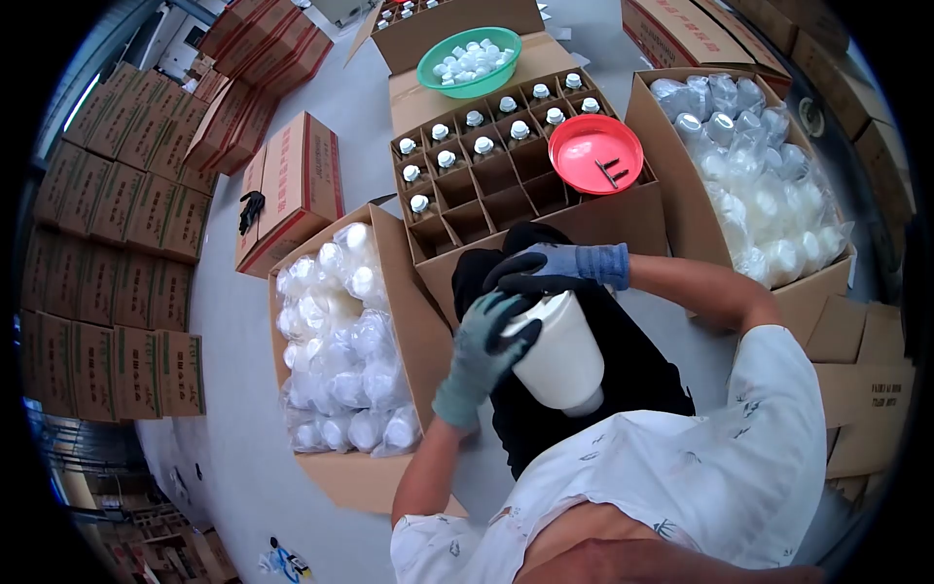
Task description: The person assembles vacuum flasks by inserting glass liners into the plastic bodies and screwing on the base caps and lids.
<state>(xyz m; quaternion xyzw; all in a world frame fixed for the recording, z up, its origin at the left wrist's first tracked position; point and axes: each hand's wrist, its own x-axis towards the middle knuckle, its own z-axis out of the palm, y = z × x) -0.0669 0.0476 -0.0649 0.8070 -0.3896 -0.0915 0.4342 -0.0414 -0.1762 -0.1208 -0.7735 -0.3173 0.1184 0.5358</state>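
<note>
A white plastic bottle [559, 358] lies tilted on my lap, its narrow end toward my body. My left hand [484, 350], in a grey-green glove with dark fingers, is closed around the bottle's far left side. Across the bottle's far end my right hand [550, 268], in a blue glove with dark fingers, is bent over and grips it; its fingertips are partly hidden. Just beyond my hands stands a divided carton [545, 229] with several white-capped bottles [484, 145] in its cells. A red dish [584, 161] with small dark pieces [611, 171] rests on its right corner.
A green basin [428, 73] of white caps [475, 62] sits behind the divided carton. Open boxes of bagged white bottles flank me, the left box [428, 360] and right box [671, 185]. Stacked cartons [117, 234] rise at far left. A dark glove [251, 210] lies on a closed carton [306, 180].
</note>
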